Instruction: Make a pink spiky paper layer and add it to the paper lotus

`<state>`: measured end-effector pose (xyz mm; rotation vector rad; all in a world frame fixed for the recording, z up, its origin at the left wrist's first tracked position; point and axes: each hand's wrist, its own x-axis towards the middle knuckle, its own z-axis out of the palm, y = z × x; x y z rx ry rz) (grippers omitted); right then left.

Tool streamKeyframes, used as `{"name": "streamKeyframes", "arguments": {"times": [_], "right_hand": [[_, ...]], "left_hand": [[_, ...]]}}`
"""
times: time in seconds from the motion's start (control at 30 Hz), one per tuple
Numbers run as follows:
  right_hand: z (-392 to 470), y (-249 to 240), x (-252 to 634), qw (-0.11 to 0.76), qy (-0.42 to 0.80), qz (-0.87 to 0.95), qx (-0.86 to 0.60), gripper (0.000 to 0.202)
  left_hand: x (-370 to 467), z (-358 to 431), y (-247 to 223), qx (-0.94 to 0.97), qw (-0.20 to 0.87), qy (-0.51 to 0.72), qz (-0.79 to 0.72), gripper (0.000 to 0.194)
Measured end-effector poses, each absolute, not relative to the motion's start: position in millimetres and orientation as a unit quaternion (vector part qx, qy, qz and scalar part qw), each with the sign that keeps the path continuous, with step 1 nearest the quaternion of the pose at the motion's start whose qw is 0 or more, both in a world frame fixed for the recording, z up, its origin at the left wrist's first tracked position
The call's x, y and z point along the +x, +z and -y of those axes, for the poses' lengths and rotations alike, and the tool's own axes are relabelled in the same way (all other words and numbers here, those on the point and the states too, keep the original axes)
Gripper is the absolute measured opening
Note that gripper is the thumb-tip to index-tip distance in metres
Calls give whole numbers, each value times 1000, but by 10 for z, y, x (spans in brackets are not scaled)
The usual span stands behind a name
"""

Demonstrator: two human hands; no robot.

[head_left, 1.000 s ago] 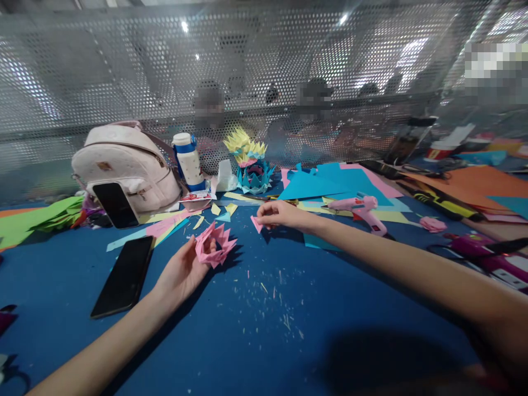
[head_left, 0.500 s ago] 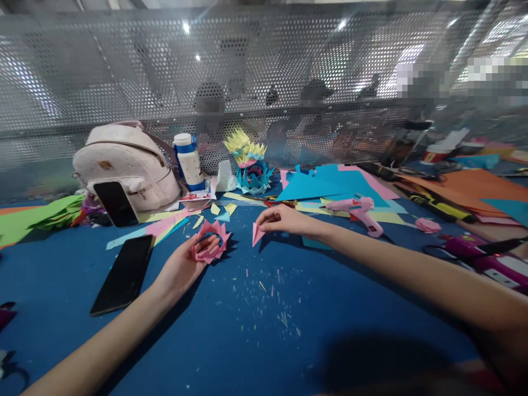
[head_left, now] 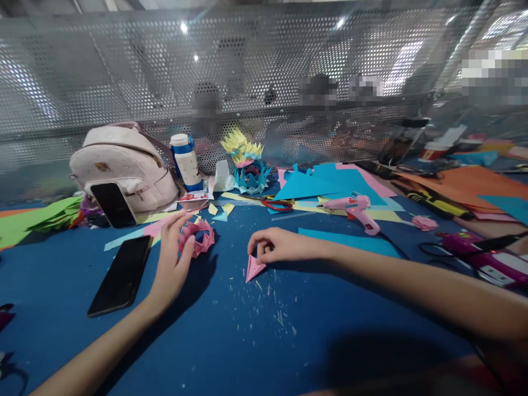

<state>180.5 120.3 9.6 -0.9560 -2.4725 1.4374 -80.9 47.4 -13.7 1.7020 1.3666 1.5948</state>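
The right hand (head_left: 280,245) pinched a pink paper triangle (head_left: 253,269), the left hand (head_left: 168,269) spread wide at a spiky paper ring (head_left: 201,249), both apparently light, crushable, best held by folded edges.

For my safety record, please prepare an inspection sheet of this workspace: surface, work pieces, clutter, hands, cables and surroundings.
Surface: blue tabletop, sprinkled with tiny scraps below the right hand.
Work pieces: pink pointed paper ring and pink folded triangle, apart from each other.
Clutter: flat phone, upright phone in front of a backpack, bottle, pink glue gun.
Hands: right pinches the triangle; left hand is at the ring, its grip unclear.
Cables: dark cable trails from the glue gun's handle; its far end cannot be followed.
Surroundings: perforated panel behind the table, with blurred figures beyond it.
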Motion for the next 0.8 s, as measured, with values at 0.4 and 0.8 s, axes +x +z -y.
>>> {"name": "streamKeyframes", "arguments": {"times": [0.4,0.8], "right_hand": [[-978,161,2023,81,285,881,-370,20],[-893,23,3731,135,105,742,-648,48]], "left_hand": [[-533,-235,-270,920,146,200,-303,54],[-469,-283,-246,932,168,120,-299,71]]}}
